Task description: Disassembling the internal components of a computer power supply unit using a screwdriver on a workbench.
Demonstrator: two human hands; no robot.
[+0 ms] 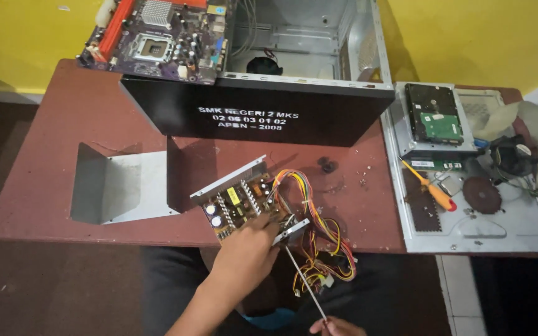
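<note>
An opened power supply (238,200), with its circuit board exposed in a grey metal tray, lies near the front edge of the reddish-brown table (45,155). My left hand (248,250) rests on its near corner and grips it. A bundle of yellow, red and orange wires (322,239) spills from it over the table edge. My right hand (336,326), only partly in view at the bottom edge, holds a long thin screwdriver (304,281). The screwdriver's tip points at the supply's near corner beside my left fingers.
A bent grey metal cover (116,186) stands to the left. Behind are an open computer case (294,68) with a black side and a purple motherboard (157,37). A grey side panel (512,233) at right carries a hard drive (434,112), an orange-handled screwdriver (432,188), a cooler fan (512,155) and a dark disc (482,194).
</note>
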